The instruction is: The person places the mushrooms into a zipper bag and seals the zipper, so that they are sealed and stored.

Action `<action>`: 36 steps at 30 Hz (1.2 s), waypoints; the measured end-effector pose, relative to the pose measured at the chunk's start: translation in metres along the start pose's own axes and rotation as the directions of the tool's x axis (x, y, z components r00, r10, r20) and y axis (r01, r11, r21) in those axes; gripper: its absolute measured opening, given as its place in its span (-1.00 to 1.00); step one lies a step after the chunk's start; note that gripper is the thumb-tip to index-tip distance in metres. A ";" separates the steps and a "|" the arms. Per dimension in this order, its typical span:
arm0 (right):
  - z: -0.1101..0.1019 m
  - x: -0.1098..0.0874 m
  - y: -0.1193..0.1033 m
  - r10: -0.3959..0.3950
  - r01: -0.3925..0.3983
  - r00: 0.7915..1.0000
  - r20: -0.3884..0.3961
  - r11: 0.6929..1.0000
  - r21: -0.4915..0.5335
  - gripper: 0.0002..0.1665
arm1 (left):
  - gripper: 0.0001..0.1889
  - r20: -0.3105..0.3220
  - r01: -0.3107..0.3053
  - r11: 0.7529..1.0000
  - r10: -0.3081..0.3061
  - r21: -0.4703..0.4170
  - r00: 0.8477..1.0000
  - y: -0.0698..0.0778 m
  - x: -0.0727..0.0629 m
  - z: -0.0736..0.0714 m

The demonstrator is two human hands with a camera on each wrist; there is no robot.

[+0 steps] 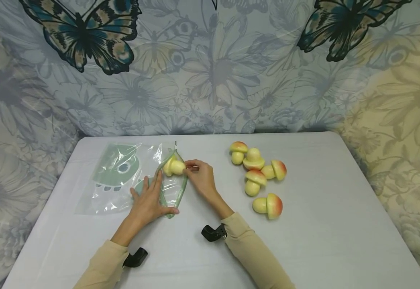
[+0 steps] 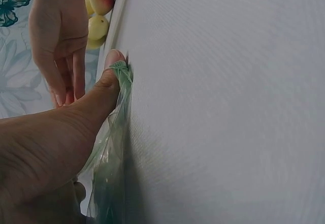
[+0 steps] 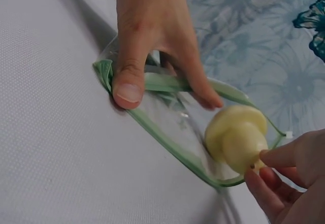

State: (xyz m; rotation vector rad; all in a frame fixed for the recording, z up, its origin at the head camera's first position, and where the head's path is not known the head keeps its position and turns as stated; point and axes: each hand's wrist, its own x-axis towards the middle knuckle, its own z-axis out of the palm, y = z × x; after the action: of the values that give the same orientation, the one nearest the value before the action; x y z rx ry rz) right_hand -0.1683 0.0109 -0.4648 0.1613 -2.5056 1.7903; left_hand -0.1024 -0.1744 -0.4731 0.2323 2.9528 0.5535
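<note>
A clear zip bag [image 1: 87, 200] with a green print lies at the left of the table, its green-edged mouth spread apart. My left hand [image 1: 150, 202] rests on the bag with fingers spread and straight. In the right wrist view, the left thumb [image 3: 129, 84] presses the near corner of the mouth and a finger touches the far rim. My right hand [image 1: 200, 176] pinches the stem end of a yellow toy mushroom [image 3: 244, 142] between thumb and fingertips. The mushroom lies cap first within the bag's mouth, near the zip slider [image 3: 288, 134].
Several more toy mushrooms with yellow stems and red-yellow caps lie right of the hands. One mushroom [image 1: 268, 205] is nearest the front, apart from the cluster [image 1: 253, 159]. A white cloth covers the table [image 1: 322, 241]; a patterned curtain [image 1: 210, 80] hangs behind it.
</note>
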 end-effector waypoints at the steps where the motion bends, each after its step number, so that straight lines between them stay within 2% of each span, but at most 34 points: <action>1: 0.000 0.000 0.000 0.003 -0.003 1.000 0.010 1.000 0.005 -0.79 | 0.50 0.000 0.001 1.000 -0.001 -0.002 1.000 0.000 0.000 0.000; 19: 0.000 -0.003 -0.003 -0.027 0.025 0.998 0.065 0.999 0.033 -0.77 | 0.50 -0.006 0.032 0.999 -0.032 0.008 0.999 0.006 0.001 0.003; 36: 0.003 -0.004 -0.006 -0.004 0.001 0.995 0.098 0.999 0.032 -0.73 | 0.51 -0.023 0.040 0.999 -0.040 -0.004 0.999 0.008 0.000 0.006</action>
State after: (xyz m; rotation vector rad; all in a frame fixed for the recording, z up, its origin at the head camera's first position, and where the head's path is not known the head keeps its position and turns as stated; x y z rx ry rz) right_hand -0.1639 0.0068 -0.4608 0.2609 -2.5413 1.8665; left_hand -0.1003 -0.1649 -0.4759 0.1672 2.9709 0.5599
